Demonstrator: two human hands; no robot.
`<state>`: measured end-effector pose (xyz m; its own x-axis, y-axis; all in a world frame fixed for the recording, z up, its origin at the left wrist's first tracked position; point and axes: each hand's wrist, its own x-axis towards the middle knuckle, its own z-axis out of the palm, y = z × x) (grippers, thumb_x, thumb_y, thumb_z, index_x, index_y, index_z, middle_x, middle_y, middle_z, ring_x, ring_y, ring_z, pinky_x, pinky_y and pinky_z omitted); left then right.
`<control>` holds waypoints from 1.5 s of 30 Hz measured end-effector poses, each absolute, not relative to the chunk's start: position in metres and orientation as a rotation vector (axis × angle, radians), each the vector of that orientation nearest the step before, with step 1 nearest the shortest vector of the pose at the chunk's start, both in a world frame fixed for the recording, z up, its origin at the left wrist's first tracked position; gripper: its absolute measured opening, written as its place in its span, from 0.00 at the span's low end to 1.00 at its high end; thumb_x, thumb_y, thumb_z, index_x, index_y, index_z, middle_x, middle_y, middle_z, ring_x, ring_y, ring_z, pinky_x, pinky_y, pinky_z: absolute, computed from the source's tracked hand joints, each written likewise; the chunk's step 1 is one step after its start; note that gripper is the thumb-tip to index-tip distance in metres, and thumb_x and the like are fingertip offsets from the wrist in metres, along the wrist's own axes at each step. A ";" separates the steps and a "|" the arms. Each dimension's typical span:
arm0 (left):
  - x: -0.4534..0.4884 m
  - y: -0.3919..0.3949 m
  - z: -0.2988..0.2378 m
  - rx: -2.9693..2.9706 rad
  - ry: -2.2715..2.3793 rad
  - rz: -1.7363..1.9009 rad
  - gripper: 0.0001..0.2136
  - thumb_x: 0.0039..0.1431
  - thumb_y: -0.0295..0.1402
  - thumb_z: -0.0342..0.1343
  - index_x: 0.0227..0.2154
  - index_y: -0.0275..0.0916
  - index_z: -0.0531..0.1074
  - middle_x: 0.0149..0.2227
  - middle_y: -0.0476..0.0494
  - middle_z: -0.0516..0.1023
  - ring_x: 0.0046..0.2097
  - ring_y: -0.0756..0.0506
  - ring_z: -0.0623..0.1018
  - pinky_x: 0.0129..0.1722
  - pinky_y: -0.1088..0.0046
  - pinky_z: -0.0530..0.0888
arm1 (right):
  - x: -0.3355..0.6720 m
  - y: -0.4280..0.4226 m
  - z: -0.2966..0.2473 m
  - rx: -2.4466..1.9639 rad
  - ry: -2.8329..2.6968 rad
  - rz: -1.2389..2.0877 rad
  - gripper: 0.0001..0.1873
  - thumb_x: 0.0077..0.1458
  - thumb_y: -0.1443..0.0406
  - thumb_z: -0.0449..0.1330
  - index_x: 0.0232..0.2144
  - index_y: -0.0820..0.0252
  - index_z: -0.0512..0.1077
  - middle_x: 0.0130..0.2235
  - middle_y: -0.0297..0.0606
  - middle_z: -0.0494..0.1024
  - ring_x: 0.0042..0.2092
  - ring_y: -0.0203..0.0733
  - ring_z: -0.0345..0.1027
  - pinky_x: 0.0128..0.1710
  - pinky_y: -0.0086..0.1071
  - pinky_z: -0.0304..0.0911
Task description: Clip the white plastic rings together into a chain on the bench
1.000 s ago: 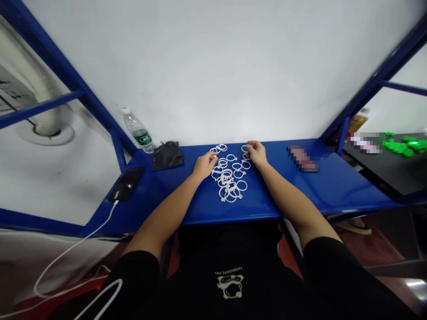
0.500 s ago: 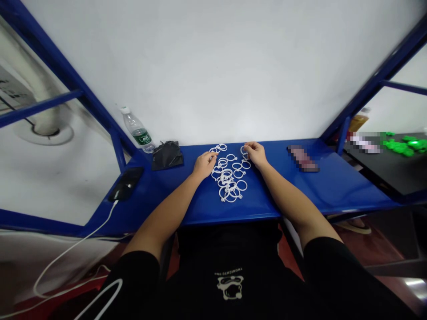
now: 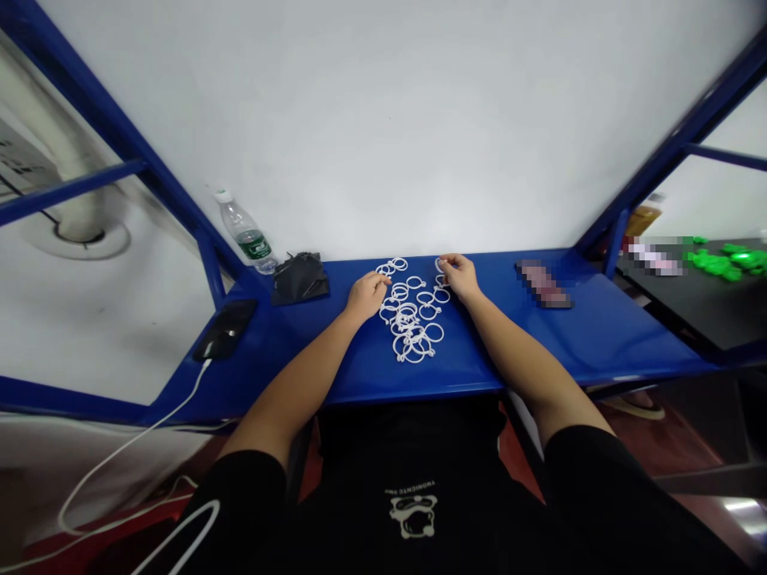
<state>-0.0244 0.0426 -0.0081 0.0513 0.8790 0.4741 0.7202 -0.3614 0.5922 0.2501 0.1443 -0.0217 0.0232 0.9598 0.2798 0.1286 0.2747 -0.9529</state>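
head view. white rings (image 3: 406, 319) lie overlapping on the blue table (image 3: 479, 367), to the right of the black packet (image 3: 300, 279). the left hand (image 3: 367, 295), nearer the packet, has curled fingers beside the rings; whether it grips one cannot be told. the right hand (image 3: 459, 275), farther right of the packet, appears to pinch a single ring (image 3: 437, 264). possible faults: small eyelets could snag, dragging neighbours along; a thin rim, lightly pinched, could slip free.
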 end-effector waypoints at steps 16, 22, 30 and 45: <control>-0.021 0.042 -0.015 2.030 1.591 1.170 0.16 0.61 0.22 0.53 0.44 0.41 0.82 0.39 0.47 0.86 0.37 0.46 0.84 0.44 0.71 0.78 | 0.248 0.146 -0.020 -1.126 -1.320 0.949 0.18 0.49 0.56 0.63 0.40 0.59 0.78 0.27 0.31 0.74 0.21 0.33 0.63 0.20 0.28 0.61; -0.022 0.042 -0.018 1.975 1.597 1.148 0.12 0.65 0.28 0.54 0.45 0.43 0.81 0.36 0.49 0.86 0.34 0.47 0.84 0.38 0.74 0.77 | 0.247 0.141 -0.013 -1.120 -1.301 0.965 0.14 0.46 0.59 0.62 0.35 0.59 0.77 0.23 0.28 0.71 0.19 0.34 0.62 0.20 0.29 0.59; -0.023 0.041 -0.010 2.132 1.635 1.195 0.13 0.63 0.25 0.52 0.37 0.42 0.83 0.41 0.46 0.86 0.43 0.44 0.84 0.49 0.68 0.78 | 0.248 0.141 -0.013 -1.145 -1.356 0.938 0.11 0.46 0.59 0.60 0.30 0.59 0.77 0.20 0.29 0.70 0.20 0.35 0.60 0.21 0.30 0.58; -0.024 0.044 -0.012 2.131 1.697 1.217 0.11 0.69 0.31 0.55 0.47 0.40 0.82 0.50 0.41 0.82 0.43 0.45 0.82 0.51 0.67 0.78 | 0.249 0.143 -0.014 -1.072 -1.353 0.931 0.17 0.50 0.60 0.55 0.37 0.59 0.79 0.34 0.35 0.79 0.24 0.34 0.63 0.24 0.29 0.63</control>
